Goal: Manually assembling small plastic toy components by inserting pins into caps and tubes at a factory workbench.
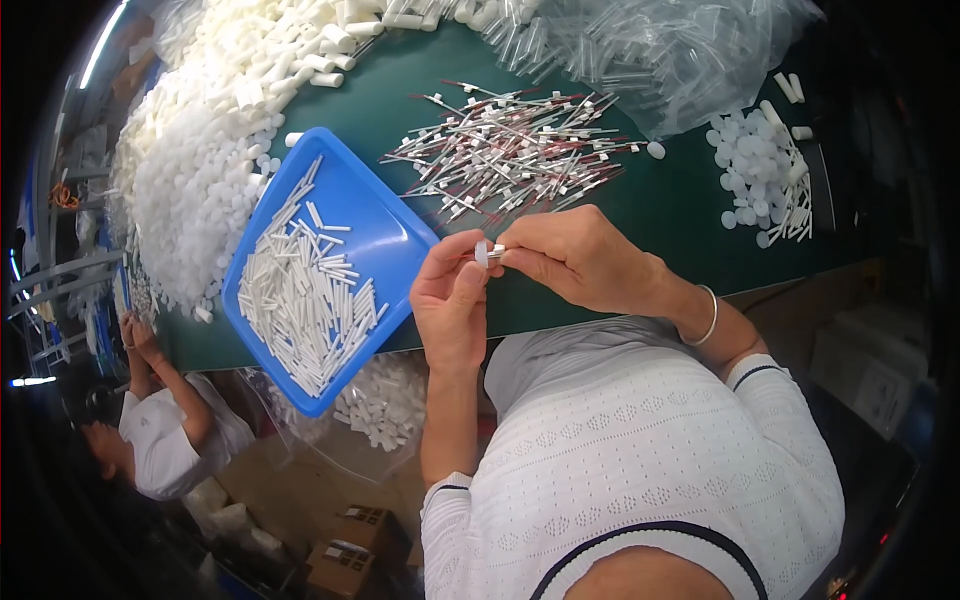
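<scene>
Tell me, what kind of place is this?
Probably a workshop where small parts are put together: there's a heap of little white pieces, a blue tray of white sticks, and another person near the green table.

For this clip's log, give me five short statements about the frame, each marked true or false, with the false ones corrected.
1. The left hand and right hand meet at a small white part. True.
2. The blue tray lies left of the pile of red-wired pieces. True.
3. The blue tray holds red-wired pieces. False: it holds short white sticks.
4. The bangle is on the left wrist. False: the bangle is on the right wrist.
5. A co-worker is at the picture's left. True.
</scene>
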Demonstrator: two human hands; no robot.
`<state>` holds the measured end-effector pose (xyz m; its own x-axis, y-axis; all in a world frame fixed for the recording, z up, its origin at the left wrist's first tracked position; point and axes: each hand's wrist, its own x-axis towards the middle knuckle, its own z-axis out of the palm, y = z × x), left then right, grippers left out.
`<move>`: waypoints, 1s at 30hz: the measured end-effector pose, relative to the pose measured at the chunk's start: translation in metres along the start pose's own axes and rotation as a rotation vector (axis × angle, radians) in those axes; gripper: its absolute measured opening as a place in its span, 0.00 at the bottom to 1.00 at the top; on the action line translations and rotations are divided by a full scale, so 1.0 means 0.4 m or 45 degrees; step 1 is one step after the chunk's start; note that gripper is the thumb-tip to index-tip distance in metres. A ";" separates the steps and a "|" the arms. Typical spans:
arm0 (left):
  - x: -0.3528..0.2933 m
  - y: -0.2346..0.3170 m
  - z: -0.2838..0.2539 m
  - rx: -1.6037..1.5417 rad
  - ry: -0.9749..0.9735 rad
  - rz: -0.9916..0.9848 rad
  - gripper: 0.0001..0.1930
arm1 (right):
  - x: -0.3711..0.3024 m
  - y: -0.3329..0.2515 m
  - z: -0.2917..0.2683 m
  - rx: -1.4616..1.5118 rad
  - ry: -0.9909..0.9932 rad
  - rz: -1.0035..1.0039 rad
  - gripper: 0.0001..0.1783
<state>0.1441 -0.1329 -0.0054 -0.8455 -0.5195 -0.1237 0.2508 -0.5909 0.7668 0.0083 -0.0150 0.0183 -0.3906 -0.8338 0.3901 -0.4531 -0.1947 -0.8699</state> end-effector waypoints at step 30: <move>0.173 0.267 -0.255 2.802 -0.127 0.984 0.07 | 0.024 -0.014 -0.021 0.907 -0.203 0.691 0.14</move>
<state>0.1602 -0.2947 0.0036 -0.9067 -0.1773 0.3828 -0.2222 0.9720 -0.0760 0.0004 -0.0176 0.0292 -0.2663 -0.9554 -0.1280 0.3838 0.0167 -0.9233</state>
